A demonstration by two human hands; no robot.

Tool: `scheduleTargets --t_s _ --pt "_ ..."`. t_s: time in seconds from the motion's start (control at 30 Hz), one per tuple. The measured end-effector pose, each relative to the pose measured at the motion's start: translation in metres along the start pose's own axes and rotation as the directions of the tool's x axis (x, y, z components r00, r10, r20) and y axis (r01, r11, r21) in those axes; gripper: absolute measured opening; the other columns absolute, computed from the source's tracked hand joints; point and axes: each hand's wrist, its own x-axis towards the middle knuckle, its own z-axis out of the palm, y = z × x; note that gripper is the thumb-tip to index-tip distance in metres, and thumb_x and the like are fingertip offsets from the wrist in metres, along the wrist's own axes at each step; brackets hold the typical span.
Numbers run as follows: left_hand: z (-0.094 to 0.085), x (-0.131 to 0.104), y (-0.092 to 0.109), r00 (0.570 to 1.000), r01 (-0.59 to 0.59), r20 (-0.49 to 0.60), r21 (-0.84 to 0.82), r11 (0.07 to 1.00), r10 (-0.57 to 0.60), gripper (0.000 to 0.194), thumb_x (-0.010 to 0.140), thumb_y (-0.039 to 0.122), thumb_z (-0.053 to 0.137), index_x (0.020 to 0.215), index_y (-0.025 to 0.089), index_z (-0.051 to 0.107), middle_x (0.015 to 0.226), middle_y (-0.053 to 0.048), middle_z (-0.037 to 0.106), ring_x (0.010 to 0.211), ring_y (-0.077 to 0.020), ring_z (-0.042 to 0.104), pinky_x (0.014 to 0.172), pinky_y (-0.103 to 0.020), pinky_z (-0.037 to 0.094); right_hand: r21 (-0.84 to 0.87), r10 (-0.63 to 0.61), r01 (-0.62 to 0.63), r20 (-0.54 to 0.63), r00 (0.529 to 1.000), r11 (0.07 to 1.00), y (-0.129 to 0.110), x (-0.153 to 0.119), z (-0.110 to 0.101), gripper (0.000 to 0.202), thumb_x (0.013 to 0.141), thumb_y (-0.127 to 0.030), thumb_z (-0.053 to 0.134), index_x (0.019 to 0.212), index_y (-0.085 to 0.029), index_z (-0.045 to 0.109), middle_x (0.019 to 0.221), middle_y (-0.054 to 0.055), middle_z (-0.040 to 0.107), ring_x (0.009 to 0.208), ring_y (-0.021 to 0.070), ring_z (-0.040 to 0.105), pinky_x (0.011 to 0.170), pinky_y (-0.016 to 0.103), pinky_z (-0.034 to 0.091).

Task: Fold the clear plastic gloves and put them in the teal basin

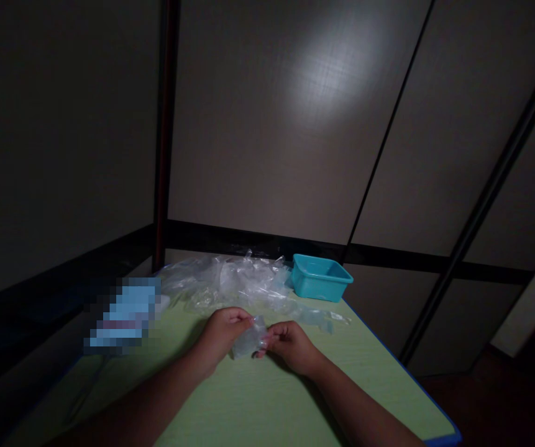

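Observation:
Between my two hands is a small clear plastic bag (247, 343), held just above the green tabletop. My left hand (227, 329) pinches its upper left edge between thumb and fingers. On the other side, my right hand (289, 344) grips the bag's right edge with closed fingertips. Whether anything lies inside the bag is too dim to tell. Just beyond my hands spreads a loose heap of crumpled clear plastic bags (243, 279), reaching toward the right.
A teal plastic basket (320, 287) stands at the table's far right edge. To the left is a pixelated blue object (127, 313), with a thin cord-like shape (85, 388) below it. The green table (267, 410) has a blue rim; dark panels (267, 124) rise behind.

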Motion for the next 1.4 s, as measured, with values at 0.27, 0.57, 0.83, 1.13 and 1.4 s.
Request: scheduleTargets --t_s 0.27,0.57,0.83,1.13,1.4 --pt "0.008 -0.001 -0.003 1.000 -0.016 0.001 0.000 1.000 0.016 0.029 0.058 0.042 0.070 0.060 0.013 0.065 0.057 -0.003 0.062 0.058 -0.0164 0.056 0.052 -0.023 0.041 -0.026 -0.138 0.135 -0.166 0.977 0.990 0.004 0.003 0.009 0.023 0.072 -0.036 0.066 0.073 -0.015 0.057 0.063 -0.002 0.052 0.058 0.0094 0.046 0.053 0.020 0.034" --pt "0.010 0.002 -0.011 0.998 0.017 0.068 -0.079 0.997 -0.012 0.036 0.060 0.044 0.070 0.072 0.011 0.065 0.065 -0.005 0.064 0.061 -0.0169 0.058 0.054 -0.024 0.041 -0.094 -0.151 0.124 -0.388 0.909 0.988 0.000 0.001 0.010 0.028 0.078 -0.041 0.057 0.066 -0.016 0.053 0.057 -0.002 0.053 0.051 0.0101 0.046 0.047 0.021 0.036" --pt "0.009 0.000 -0.015 0.990 0.113 0.096 -0.090 0.990 -0.104 0.033 0.056 0.039 0.073 0.069 0.010 0.062 0.064 -0.005 0.064 0.058 -0.0159 0.058 0.055 -0.025 0.041 -0.085 -0.153 0.128 -0.445 0.882 0.988 0.002 0.002 0.004 0.028 0.081 -0.043 0.052 0.069 -0.018 0.050 0.051 -0.005 0.047 0.041 0.0081 0.041 0.039 0.019 0.031" --pt "0.008 0.003 -0.015 0.980 0.157 0.134 -0.047 0.986 -0.149 0.034 0.058 0.042 0.071 0.070 0.012 0.061 0.068 -0.005 0.067 0.065 -0.0178 0.062 0.063 -0.028 0.044 -0.382 -0.302 0.109 -0.493 0.816 0.918 -0.004 0.001 -0.005 0.028 0.086 -0.040 0.043 0.069 -0.018 0.048 0.059 -0.004 0.045 0.056 0.0103 0.040 0.051 0.021 0.031" --pt "0.000 0.006 -0.011 0.986 0.136 0.100 0.014 0.991 -0.137 0.041 0.060 0.053 0.066 0.069 0.013 0.059 0.067 -0.007 0.068 0.061 -0.0173 0.063 0.059 -0.027 0.044 -0.363 -0.304 0.075 -0.630 0.715 0.929 -0.010 0.003 -0.042 0.032 0.079 -0.047 0.050 0.065 -0.018 0.049 0.058 -0.003 0.048 0.055 0.0118 0.042 0.050 0.022 0.032"
